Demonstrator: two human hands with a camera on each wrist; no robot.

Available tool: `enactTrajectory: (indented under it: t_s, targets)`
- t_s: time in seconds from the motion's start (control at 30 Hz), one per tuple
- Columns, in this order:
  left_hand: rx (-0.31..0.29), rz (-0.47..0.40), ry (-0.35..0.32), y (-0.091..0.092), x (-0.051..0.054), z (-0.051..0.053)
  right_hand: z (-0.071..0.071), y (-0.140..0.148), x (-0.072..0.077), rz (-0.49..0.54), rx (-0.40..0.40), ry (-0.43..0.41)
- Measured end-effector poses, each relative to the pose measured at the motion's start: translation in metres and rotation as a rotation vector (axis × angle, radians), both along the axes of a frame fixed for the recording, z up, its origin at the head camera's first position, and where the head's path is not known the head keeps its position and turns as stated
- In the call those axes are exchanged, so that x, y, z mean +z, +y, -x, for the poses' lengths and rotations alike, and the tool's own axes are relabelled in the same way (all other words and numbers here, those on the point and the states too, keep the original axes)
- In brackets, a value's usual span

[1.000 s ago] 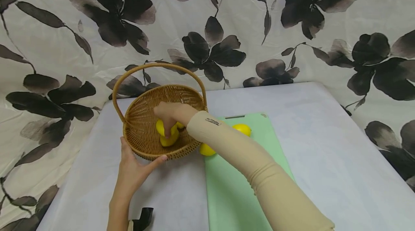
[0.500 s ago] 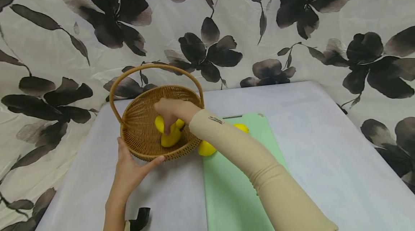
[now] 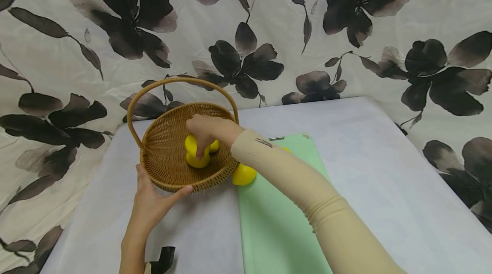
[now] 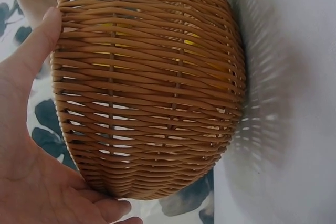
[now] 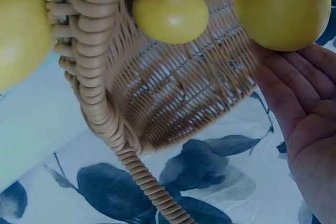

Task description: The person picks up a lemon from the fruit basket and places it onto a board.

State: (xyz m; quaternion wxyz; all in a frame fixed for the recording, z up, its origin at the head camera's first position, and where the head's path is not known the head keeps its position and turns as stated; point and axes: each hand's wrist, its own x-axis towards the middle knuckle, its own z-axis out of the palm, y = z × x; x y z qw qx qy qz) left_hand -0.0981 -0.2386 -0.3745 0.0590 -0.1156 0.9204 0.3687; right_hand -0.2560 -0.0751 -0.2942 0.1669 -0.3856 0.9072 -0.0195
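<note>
Nudge or slip: the chief risks in a crowded reach

Patterned cloth (image 3: 319, 52) hung behind a white table (image 3: 403, 180); neither posed a concern.

Green board (image 3: 280, 231): lay flat on the table. Its surface looked smooth, so fruit on it could probably roll if bumped.

Wicker basket (image 3: 163, 165): stood left of the board, handle (image 3: 184, 79) raised. Judged weak point: it could slide or rock if the reaching arm pushed on its wall.

Right sleeve (image 3: 296, 184): crossed over the board and, in the head view, overlapped the basket's right rim. A sideways sweep could catch either.

Left hand (image 3: 147, 203): spread, thumb and fingers pressed to the basket's outside, not wrapped round it. Slackening there would likely cost steadiness.

Right hand (image 3: 211, 131): inside the basket, fingers and thumb gripping one lemon (image 5: 283, 11). An uneven release could send it against the two loose lemons (image 5: 170, 14) beside it.

Outer lemon (image 3: 244, 174): at the board's left edge, just beside the basket; contact unclear. A shifted basket could knock it away.
</note>
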Motion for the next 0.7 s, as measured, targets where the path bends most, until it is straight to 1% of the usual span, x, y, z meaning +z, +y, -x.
enactTrajectory:
  t_s: [0.13,0.27,0.47,0.6,0.7]
  targets:
    - [0.003,-0.004,0.012,0.001,0.0,0.0,-0.001,0.004,0.0,0.022,0.014,0.007]
    - [-0.001,-0.004,0.018,0.001,0.0,0.0,-0.001,0.011,-0.001,0.075,0.035,0.011]
    - [-0.003,-0.003,0.014,0.001,-0.001,0.001,0.001,0.023,-0.001,0.152,0.029,-0.004]
    - [0.005,0.001,0.017,0.001,-0.001,0.001,0.001,0.031,0.0,0.177,0.025,0.005]
    - [0.01,0.002,0.021,0.001,-0.001,0.002,0.0,0.037,0.001,0.183,0.002,0.002]
